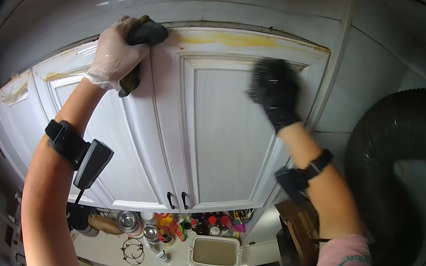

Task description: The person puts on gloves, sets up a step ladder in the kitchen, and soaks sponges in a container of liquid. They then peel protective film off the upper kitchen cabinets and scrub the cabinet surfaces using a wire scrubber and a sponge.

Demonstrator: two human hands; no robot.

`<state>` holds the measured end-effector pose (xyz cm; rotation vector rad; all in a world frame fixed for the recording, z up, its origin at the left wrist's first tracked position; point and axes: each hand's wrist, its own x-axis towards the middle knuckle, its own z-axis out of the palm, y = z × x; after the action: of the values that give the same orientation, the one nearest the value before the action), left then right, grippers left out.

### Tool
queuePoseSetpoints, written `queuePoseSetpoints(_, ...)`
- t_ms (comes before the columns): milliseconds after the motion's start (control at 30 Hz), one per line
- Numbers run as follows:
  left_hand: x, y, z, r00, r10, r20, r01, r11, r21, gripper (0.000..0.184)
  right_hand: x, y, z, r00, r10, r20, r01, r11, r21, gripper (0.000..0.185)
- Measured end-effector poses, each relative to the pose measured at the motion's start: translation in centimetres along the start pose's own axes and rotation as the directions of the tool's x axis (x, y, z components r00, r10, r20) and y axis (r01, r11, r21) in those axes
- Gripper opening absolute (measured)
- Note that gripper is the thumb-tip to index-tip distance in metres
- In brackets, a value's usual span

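My left hand (118, 54), in a thin clear glove, is closed round a dark cloth (148, 33) at the top of the white cabinet doors (230, 130). Part of the cloth hangs below the fingers. In a black glove, my right hand (276, 87) is against or just before the upper part of the right door. It is blurred by motion, and its fingers and anything in them cannot be made out. A yellow-brown stain (235, 40) runs along that door's top edge, with more stains on the doors at the left.
A thick dark flexible duct (395, 131) curves down at the right. Below the cabinet, the counter (101, 247) holds jars, bottles, a wire rack (133, 252) and a white tub (215, 253) of murky liquid. Brown cardboard (301, 228) stands at the lower right.
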<state>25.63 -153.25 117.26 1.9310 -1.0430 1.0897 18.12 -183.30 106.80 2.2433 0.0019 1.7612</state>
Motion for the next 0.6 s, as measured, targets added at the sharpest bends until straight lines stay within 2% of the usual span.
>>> queuePoseSetpoints(33,0.1,-0.3,0.1,1.0,0.018,-0.007,-0.018,0.999,0.03,0.039,0.9,-1.8,1.7,0.981,-0.124,-0.148,0.153,0.966,0.209,0.034)
queuePoseSetpoints(67,0.2,-0.5,0.2,0.999,0.038,-0.012,-0.037,0.998,0.058,0.039,2.1,-5.0,1.8,0.966,-0.102,-0.237,0.166,0.949,0.268,0.027)
queuePoseSetpoints(100,0.1,-0.6,0.2,0.998,0.053,-0.018,-0.053,0.998,0.027,0.037,3.5,-7.4,1.8,0.987,-0.129,-0.091,0.149,0.954,0.26,0.017)
queuePoseSetpoints(133,0.1,-0.6,0.2,0.999,0.035,-0.006,-0.035,0.999,0.025,0.035,4.3,-9.2,2.2,0.952,-0.121,-0.282,0.178,0.966,0.188,0.012)
queuePoseSetpoints(167,0.0,-0.5,0.3,1.0,0.029,-0.009,-0.029,0.999,0.018,0.034,4.4,-9.8,1.3,0.973,-0.095,-0.212,0.129,0.98,0.152,0.011)
queuePoseSetpoints(200,0.0,-0.5,0.3,1.0,0.02,-0.014,-0.02,1.0,0.013,0.034,4.3,-8.8,0.8,0.974,-0.091,-0.209,0.123,0.982,0.144,0.011)
queuePoseSetpoints(267,0.0,0.0,0.2,1.0,0.018,0.008,-0.018,1.0,0.012,0.033,3.7,-5.7,0.0,0.979,-0.146,-0.14,0.182,0.939,0.291,0.011)
queuePoseSetpoints(300,-0.1,-0.1,0.0,1.0,0.012,0.02,-0.013,1.0,0.018,0.032,2.7,-3.3,0.1,0.99,-0.1,-0.101,0.118,0.976,0.184,0.012)
queuePoseSetpoints(333,-0.1,-0.3,-0.1,1.0,0.005,0.015,-0.005,1.0,0.019,0.032,1.6,-0.6,-0.4,0.998,-0.039,-0.057,0.049,0.982,0.18,0.013)
queuePoseSetpoints(367,-0.1,-0.5,0.1,0.999,0.037,-0.007,-0.037,0.999,0.008,0.031,0.8,1.6,-2.1,0.99,-0.035,-0.136,0.055,0.988,0.145,0.014)
queuePoseSetpoints(400,-0.1,-0.6,0.2,0.997,0.07,-0.029,-0.07,0.998,-0.002,0.03,0.1,3.8,-3.3,0.975,-0.111,-0.194,0.114,0.993,0.004,0.013)
queuePoseSetpoints(433,0.0,-0.7,0.3,0.997,0.067,-0.03,-0.067,0.998,-0.002,0.03,-0.4,5.2,-4.4,0.998,0.054,-0.042,-0.054,0.998,-0.013,0.012)
queuePoseSetpoints(467,0.0,-0.8,0.4,0.997,0.071,-0.03,-0.07,0.997,0.011,0.03,-1.0,6.6,-4.4,0.995,-0.023,-0.097,0.016,0.997,-0.073,0.015)
queuePoseSetpoints(533,0.1,-0.9,0.6,0.996,0.085,-0.03,-0.084,0.996,0.02,0.03,-2.4,7.4,-4.6,0.999,-0.044,-0.007,0.043,0.998,-0.036,0.019)
queuePoseSetpoints(600,0.0,-1.0,0.5,0.998,0.068,-0.005,-0.068,0.997,-0.02,0.03,-4.6,6.8,-4.6,1.0,-0.01,-0.005,0.01,1.0,0.021,0.023)
